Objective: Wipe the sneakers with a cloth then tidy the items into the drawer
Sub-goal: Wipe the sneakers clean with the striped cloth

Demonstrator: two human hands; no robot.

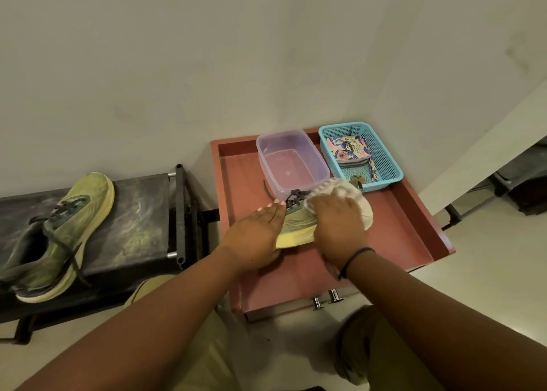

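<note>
1. The left hand (254, 236) is lying flat on the sneaker (297, 228), steadying it on the red counter (393, 228).
2. The right hand (340, 222) is grasping the cloth (352, 195), rubbing the sneaker's toe.
3. The second sneaker (65, 233) is waiting on the bench (139, 213), left.

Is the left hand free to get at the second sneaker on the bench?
Probably not yet: the left hand is steadying the sneaker being wiped. Nothing lies over the second sneaker on the bench.

Left hand (254, 236) steadies sneaker (297, 228); right hand (340, 225) presses cloth (359, 201).
</note>
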